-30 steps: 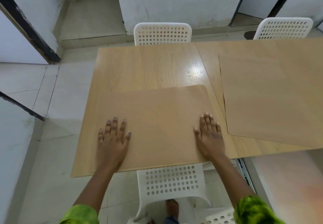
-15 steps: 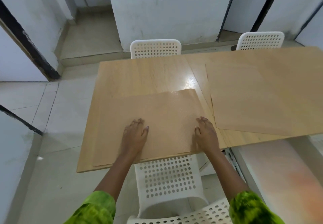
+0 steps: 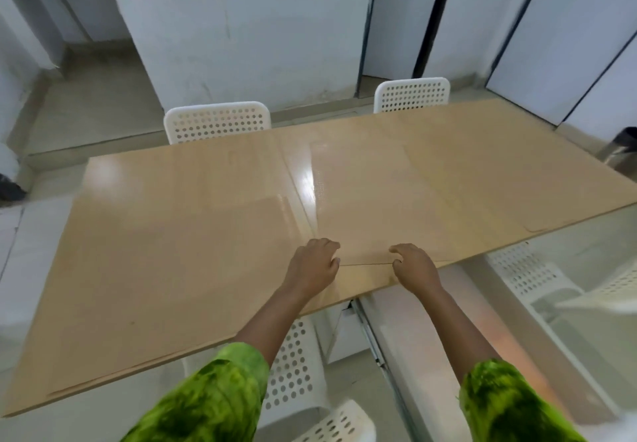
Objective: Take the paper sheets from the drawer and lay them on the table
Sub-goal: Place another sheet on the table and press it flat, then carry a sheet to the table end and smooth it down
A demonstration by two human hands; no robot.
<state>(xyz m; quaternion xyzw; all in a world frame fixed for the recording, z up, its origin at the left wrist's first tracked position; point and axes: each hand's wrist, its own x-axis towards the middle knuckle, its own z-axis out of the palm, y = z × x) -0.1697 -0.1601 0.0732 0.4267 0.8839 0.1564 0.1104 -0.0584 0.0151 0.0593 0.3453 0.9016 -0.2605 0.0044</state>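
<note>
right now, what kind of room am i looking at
Probably an office meeting or break room: a long light wooden table with white perforated plastic chairs set along both long sides, and tall white panel doors with dark frames behind it.

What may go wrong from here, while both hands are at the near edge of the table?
The left hand and right hand seem to pinch the near edge of the right paper sheet; a hard pull may crease it.
Its rounded right corner lies at the table edge, so it may slide off.
It may ride over the left paper sheet beside it.
</note>
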